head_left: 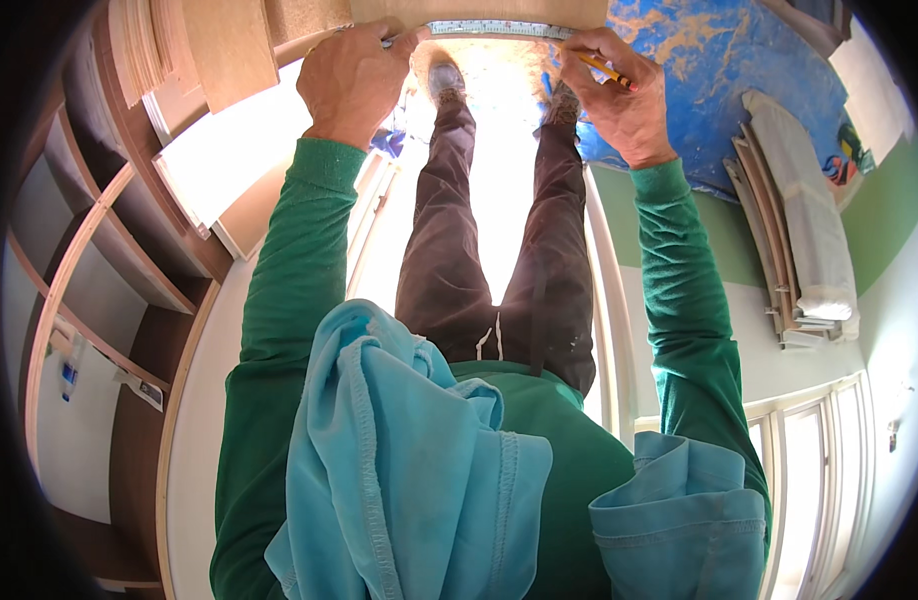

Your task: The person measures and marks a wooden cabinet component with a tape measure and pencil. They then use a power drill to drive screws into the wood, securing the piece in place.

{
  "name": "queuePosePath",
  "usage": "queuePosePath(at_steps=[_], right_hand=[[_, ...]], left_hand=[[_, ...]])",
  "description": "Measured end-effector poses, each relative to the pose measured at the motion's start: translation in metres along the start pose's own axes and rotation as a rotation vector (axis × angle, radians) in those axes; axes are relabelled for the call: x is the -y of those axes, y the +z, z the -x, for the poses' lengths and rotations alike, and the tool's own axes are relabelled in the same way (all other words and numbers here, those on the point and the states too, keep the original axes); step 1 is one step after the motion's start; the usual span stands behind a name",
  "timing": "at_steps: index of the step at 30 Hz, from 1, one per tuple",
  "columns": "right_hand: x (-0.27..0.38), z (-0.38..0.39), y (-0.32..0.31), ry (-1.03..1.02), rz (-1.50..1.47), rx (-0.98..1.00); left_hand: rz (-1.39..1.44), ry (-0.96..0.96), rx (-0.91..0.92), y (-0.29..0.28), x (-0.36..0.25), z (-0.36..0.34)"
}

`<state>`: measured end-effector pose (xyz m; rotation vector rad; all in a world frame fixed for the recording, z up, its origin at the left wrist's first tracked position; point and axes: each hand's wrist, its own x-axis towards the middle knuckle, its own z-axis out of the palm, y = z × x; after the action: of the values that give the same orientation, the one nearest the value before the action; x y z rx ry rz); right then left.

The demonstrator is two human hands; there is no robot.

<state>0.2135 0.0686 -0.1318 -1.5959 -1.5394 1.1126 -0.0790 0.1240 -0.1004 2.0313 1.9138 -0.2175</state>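
Observation:
My left hand (354,82) is closed at the near edge of a light brown board (479,10), gripping the left end of a measuring tape (494,29). The pale, marked strip stretches straight along that edge between my two hands. My right hand (624,105) pinches a yellow pencil (609,72), its blunt end pointing right. Fingers of the same hand reach the strip's right end; whether they grip it too, I cannot tell. Both arms are held out ahead in green sleeves.
Brown shelving (114,240) stands at left, with wooden panels (224,50) beyond it. A dusty blue sheet (699,80) covers the floor at far right. Wrapped boards (804,210) lean near the green-and-white wall. Light blue cloth (409,460) hangs over my front.

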Motion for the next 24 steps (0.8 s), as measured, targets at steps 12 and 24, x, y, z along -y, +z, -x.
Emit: queuePosePath(at_steps=[12, 24], right_hand=[[0.025, 0.01, 0.004, -0.44, 0.441, -0.131], [0.11, 0.218, -0.008, 0.831, -0.991, -0.252]], left_hand=[[0.05, 0.04, 0.123, -0.014, 0.0, -0.005], [0.665, 0.008, 0.832, -0.023, 0.001, 0.155]])
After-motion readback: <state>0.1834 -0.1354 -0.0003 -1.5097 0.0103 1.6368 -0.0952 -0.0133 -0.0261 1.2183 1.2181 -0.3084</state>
